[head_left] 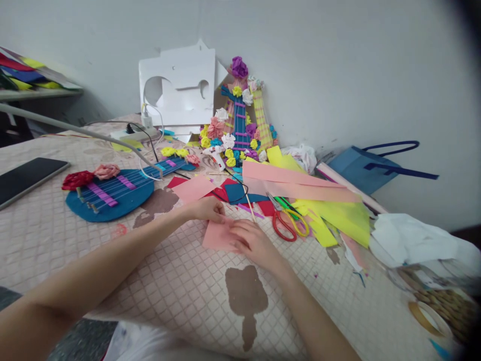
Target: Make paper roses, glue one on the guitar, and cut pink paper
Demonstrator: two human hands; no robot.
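Note:
A small pink sheet of crepe paper [212, 238] lies on the table in front of me. My left hand [208, 208] pinches its upper edge between thumb and bent fingers. Curled over the sheet's right side, my right hand [257, 241] holds it with its fingers on top; the fingertips are slightly blurred. Another pink piece [193, 188] lies just beyond my left hand, over red scraps. A thin wooden stick [248, 203] points toward my right hand. To its right are scissors [283, 225] with one red and one yellow handle.
A blue guitar-shaped craft [112, 193] with paper flowers lies at left, near a phone [32, 178]. Behind stand a glue gun [215, 156] and flower-covered guitars [240, 120]. Pink strips [293, 180], yellow paper [345, 220], a blue bag [364, 168] and a tape roll [428, 319] occupy the right.

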